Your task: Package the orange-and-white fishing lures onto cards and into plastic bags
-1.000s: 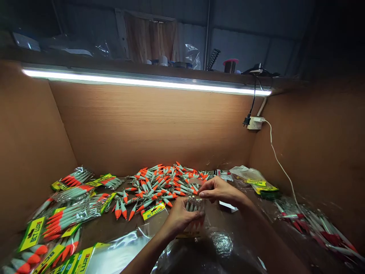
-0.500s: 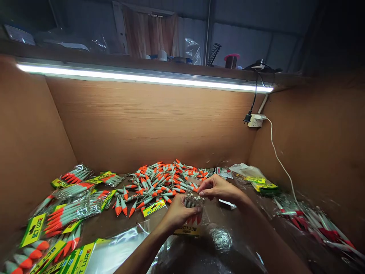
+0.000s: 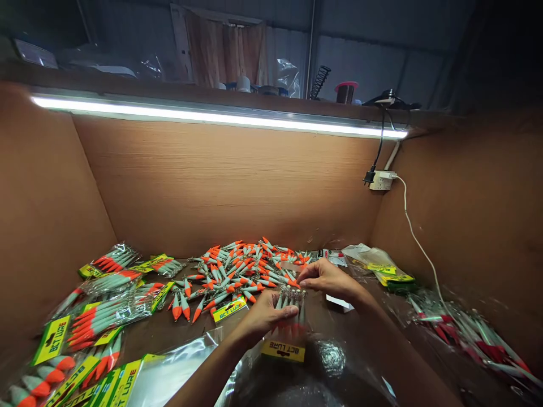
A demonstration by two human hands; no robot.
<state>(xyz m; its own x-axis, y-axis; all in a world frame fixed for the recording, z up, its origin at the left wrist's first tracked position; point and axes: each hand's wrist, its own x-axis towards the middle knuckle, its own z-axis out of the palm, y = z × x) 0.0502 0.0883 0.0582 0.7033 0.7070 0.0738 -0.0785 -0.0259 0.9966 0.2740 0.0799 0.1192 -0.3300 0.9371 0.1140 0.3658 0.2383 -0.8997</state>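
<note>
My left hand [image 3: 263, 316] is closed around a clear bag of fishing lures [image 3: 292, 316], its thumb lying across the front. Inside, several pale lures stand side by side with metal loops upward and orange ends downward. The bag's yellow BCT LURE header card [image 3: 283, 350] hangs at the bottom, upside down. At the bag's upper right corner, my right hand [image 3: 326, 278] has thumb and fingertips pinched together; what lies between them is too small to make out. Behind both hands spreads a heap of loose orange-and-white lures [image 3: 237, 265].
Filled lure bags [image 3: 99, 319] pile up at the left, with flat clear bags [image 3: 173, 367] in front. Bagged red-and-white lures [image 3: 475, 333] lie at the right, near a white cable [image 3: 418, 240]. Wooden panels [image 3: 229, 181] enclose the back and sides beneath a light tube [image 3: 220, 117].
The bag has tilted in my left hand, so its front and header card now face me more. My right hand stays pinched near its top, shifted slightly right.
</note>
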